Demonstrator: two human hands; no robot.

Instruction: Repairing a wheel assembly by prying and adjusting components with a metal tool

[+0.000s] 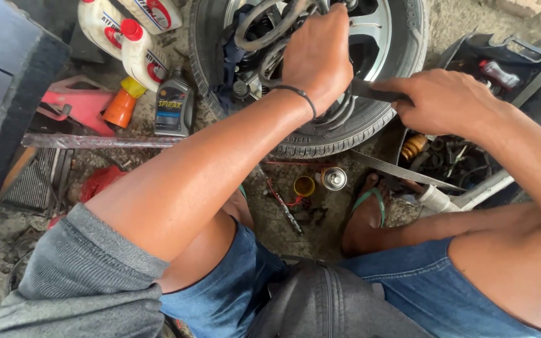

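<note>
Left hand (317, 53) is clamped tight round the dark coiled metal spring (270, 31) lying on the black tyre and alloy wheel (370, 119) at the far middle, right hand (443, 100) fisted on a flat dark metal bar (377, 92), so I'd lever slowly and keep that spring pinned.

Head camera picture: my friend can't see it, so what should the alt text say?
Left hand grips a coil spring resting on a tyre, while the right hand holds a dark tool against it. Oil bottles stand on the dirty floor nearby.

white bottles (142, 53) | orange funnel (122, 103) | spray can (334, 178) (lying down) | yellow cap (303, 185)
</note>
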